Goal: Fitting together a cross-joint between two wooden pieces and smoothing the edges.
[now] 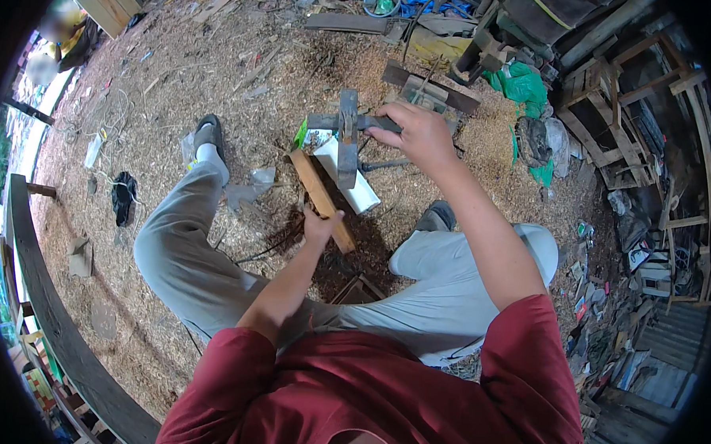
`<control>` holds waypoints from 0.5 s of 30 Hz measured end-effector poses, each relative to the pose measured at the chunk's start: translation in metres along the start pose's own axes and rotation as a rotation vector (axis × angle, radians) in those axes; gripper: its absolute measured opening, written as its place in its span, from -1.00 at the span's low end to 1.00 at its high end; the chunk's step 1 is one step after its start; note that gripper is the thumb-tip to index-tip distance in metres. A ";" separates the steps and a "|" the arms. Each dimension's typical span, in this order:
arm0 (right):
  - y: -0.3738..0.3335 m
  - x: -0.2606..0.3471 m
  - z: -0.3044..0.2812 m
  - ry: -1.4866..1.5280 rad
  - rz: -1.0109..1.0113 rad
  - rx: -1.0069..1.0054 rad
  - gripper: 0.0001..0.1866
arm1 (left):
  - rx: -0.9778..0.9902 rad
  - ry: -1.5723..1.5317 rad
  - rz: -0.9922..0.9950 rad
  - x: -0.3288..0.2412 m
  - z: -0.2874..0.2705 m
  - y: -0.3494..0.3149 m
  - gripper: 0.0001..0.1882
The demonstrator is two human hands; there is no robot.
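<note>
My right hand (pixel 419 137) is closed around one end of a dark grey cross-shaped tool (pixel 347 146), its long bar lying across the handle. It is held above the work spot, and its exact kind does not show. My left hand (pixel 320 224) grips a light brown wooden block (pixel 319 190) near its lower end, the block slanting between my knees. Just right of the block lies a white rectangular piece (pixel 362 194), partly covered by the tool. A bit of bright green (pixel 301 132) shows by the block's far end.
Wood shavings cover the ground (pixel 162 118). Beyond my right hand sits a dark plank (pixel 448 97), with green plastic (pixel 524 86) farther right. Wooden frames (pixel 606 126) stand along the right side. A long grey beam (pixel 58 320) curves along the left. My sandaled foot (pixel 210 136) is at left.
</note>
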State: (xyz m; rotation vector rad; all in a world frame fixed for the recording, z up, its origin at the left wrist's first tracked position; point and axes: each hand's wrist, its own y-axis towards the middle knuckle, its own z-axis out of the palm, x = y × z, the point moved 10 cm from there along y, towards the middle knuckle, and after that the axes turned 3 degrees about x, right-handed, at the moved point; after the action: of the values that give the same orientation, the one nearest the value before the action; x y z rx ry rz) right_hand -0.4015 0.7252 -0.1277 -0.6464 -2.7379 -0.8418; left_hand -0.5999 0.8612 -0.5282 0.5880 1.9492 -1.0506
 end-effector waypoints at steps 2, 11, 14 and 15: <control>0.002 0.001 0.003 0.029 0.007 0.004 -0.58 | -0.043 0.125 -0.116 0.026 0.013 -0.021 0.15; 0.007 0.003 0.006 0.031 0.073 0.066 -0.60 | -0.123 -0.030 -0.320 0.055 0.003 -0.024 -0.26; 0.001 -0.016 -0.001 0.033 0.130 0.062 -0.60 | 0.033 -0.207 -0.123 -0.050 -0.007 -0.024 -0.40; 0.001 -0.016 -0.003 0.042 0.142 0.049 -0.60 | 0.048 -0.230 -0.155 -0.075 -0.021 -0.023 -0.44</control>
State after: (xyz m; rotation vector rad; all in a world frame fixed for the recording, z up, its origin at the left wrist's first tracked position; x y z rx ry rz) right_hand -0.3866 0.7188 -0.1303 -0.7934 -2.6301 -0.7444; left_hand -0.5846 0.8651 -0.4488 0.3293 1.7921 -1.2084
